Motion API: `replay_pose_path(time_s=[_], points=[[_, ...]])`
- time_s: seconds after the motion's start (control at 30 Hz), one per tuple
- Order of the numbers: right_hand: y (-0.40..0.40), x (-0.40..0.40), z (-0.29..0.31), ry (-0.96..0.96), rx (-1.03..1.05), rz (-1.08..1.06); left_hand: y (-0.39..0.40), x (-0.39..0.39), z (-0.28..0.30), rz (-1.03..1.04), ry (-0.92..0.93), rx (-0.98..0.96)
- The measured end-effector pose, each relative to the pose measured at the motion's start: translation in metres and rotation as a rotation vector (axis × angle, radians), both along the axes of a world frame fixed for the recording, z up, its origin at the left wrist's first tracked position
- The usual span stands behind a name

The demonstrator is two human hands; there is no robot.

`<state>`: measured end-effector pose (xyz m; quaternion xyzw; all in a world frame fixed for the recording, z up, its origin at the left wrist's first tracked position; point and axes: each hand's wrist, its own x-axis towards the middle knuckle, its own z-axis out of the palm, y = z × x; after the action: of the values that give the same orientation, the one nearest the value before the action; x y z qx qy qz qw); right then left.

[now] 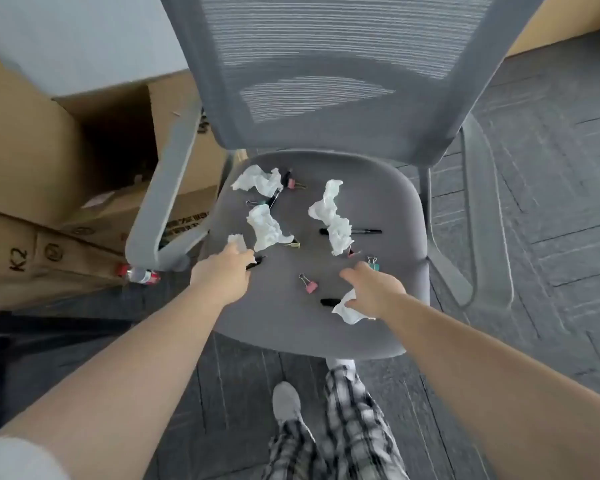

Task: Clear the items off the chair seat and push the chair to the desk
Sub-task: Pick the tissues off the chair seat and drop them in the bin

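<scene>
Grey mesh-back office chair (326,81) faces the person, its seat (284,317) littered with items. Left hand (222,271) is at the near-left part of the seat, fingers closed around a small crumpled tissue (236,240) that pokes out past the knuckles, with a black pen (257,263) sticking out right beside that hand. Cannot tell whether the pen is actually gripped. Right hand (374,289) is at the near-right part of the seat, fingers curled on another crumpled tissue (349,311) that shows under the palm; a black pen end (329,302) lies just left of it.

Loose on the seat: a pink binder clip (309,285) between the two hands, a teal binder clip (374,264) touching the right hand's far side, a long tissue wad (331,216) right of centre lying over a black marker (368,231), a tissue wad (267,228) left of centre with a gold clip (293,244) at its near edge, and a far-left tissue wad (257,181) beside a pink-and-black clip (290,181).

Cardboard boxes (49,168) are stacked left of the chair, a plastic bottle (139,274) lies on the floor under the left armrest (160,188). Dark carpet tiles (534,202) cover the floor. Plaid trousers (343,427) and a grey shoe (286,400) show at the near edge.
</scene>
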<state>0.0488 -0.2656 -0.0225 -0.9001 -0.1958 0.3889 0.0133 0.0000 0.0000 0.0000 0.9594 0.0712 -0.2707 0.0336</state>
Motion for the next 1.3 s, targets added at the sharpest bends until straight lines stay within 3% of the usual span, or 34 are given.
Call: replay_pose_path(time_s=[0.23, 0.4, 0.63, 0.8, 0.87, 0.97, 1.1, 1.3], points=[[0.000, 0.019, -0.031, 0.028, -0.129, 0.214, 0.000, 0.020, -0.050, 0.185, 0.010, 0.014], [0.001, 0.028, -0.041, 0.057, -0.130, 0.252, -0.003, 0.026, -0.069, 0.250, 0.024, -0.006], [0.012, 0.054, -0.024, -0.077, 0.070, 0.037, 0.010, 0.032, -0.082, 0.251, 0.013, -0.020], [0.027, 0.073, -0.018, -0.129, 0.124, -0.200, 0.011, 0.044, -0.059, 0.214, -0.238, 0.028], [0.027, 0.075, -0.018, -0.122, 0.134, -0.245, 0.003, 0.049, -0.058, 0.237, -0.298, -0.066], [0.035, 0.084, -0.020, -0.137, 0.151, -0.363, -0.001, 0.064, -0.059, 0.287, -0.268, -0.199], [0.047, 0.097, -0.034, -0.128, 0.156, -0.609, -0.009, 0.082, -0.062, 0.307, -0.224, -0.196], [0.052, 0.106, -0.060, -0.052, -0.003, -0.586, -0.017, 0.096, -0.084, 0.385, -0.154, -0.170]])
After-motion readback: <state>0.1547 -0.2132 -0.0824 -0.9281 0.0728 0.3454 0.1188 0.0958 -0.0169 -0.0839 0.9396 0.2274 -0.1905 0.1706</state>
